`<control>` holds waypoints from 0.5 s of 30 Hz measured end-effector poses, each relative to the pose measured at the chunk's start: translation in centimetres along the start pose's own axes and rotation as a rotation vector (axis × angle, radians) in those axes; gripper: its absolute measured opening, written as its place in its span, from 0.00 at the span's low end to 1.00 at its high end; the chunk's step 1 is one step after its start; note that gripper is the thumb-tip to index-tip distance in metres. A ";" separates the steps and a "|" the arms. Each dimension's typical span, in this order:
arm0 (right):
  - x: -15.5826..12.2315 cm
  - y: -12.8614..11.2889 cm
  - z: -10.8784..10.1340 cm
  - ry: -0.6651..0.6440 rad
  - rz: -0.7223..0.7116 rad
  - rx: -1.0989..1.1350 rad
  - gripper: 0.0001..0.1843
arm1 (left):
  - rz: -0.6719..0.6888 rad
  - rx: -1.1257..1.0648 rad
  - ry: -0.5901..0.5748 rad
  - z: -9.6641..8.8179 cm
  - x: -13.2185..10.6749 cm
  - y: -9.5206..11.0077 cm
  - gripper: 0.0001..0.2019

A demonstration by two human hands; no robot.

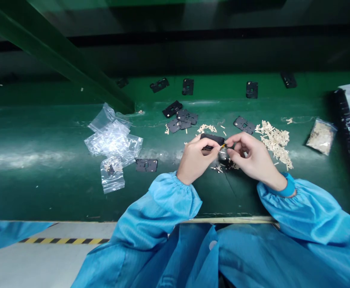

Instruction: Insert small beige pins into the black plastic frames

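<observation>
My left hand holds a black plastic plate by its edge, just above the green bench top. My right hand pinches a tiny yellowish piece against the end of that plate. The fingers hide most of the plate, and the piece is too small to identify. Right of my right hand lies a heap of small beige strips. Several similar black plates lie loosely beyond my hands, and a few more sit near the heap.
Crumpled clear plastic bags lie at the left, and a bag of beige strips lies at the right. A black studded strip runs along the far right. A green beam crosses overhead at upper left.
</observation>
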State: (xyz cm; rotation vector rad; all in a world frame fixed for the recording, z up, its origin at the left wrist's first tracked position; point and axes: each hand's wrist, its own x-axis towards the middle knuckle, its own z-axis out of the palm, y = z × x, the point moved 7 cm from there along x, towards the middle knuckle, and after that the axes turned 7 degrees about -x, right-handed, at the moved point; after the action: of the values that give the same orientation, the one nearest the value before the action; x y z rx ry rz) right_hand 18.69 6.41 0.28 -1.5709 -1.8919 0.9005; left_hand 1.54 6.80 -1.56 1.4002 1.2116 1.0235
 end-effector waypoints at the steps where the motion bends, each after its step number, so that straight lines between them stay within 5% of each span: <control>1: 0.1 -0.1 -0.1 0.001 -0.016 -0.024 0.09 | 0.011 0.004 -0.003 0.0 -0.1 0.0 0.03; 6: 0.3 -1.2 -0.1 -0.018 -0.123 -0.100 0.02 | 0.064 0.055 -0.028 0.3 -0.3 0.3 0.05; 15: -0.3 -2.0 0.5 0.058 -0.190 -0.110 0.04 | 0.015 0.123 0.029 0.3 -0.6 0.1 0.05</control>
State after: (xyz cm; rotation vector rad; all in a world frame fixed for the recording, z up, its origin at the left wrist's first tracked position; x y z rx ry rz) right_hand 17.11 5.82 1.48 -1.4323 -2.0387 0.6731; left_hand 1.72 6.17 -1.55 1.4953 1.3060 0.9970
